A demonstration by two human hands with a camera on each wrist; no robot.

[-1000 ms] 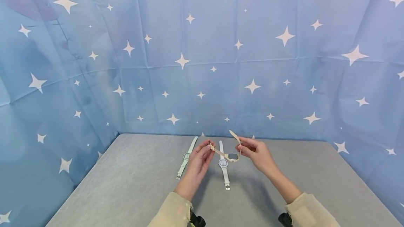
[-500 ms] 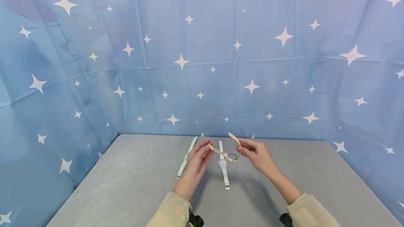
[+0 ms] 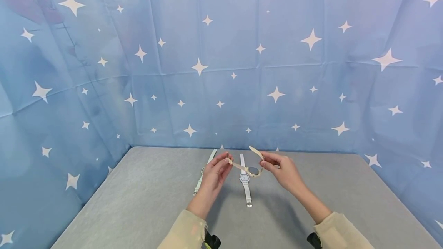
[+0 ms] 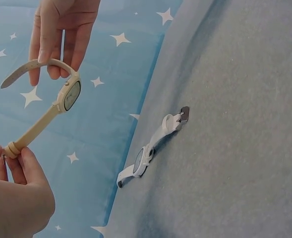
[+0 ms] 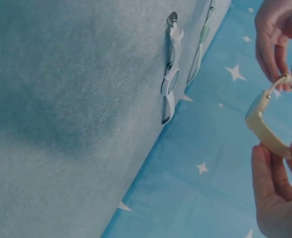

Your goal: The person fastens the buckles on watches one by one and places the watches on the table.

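Aloft, 1 unbuckled cream watch (image 4: pixel 71 95)

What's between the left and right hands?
Head view: the cream watch spans the gap; left hand pinches its buckle end, right hand its other strap. The white watch shows behind it, lying on the table.

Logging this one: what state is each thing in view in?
Cream watch: unfastened, held up off the table, bent open
White watch: unfastened, face up on the table, stretched out
Pale green watch: unfastened, on the table, partly hidden in the head view
Left grip: pinching the cream watch's buckle end
Right grip: pinching the cream watch's buckleless side
Starry backdrop: hung, creased
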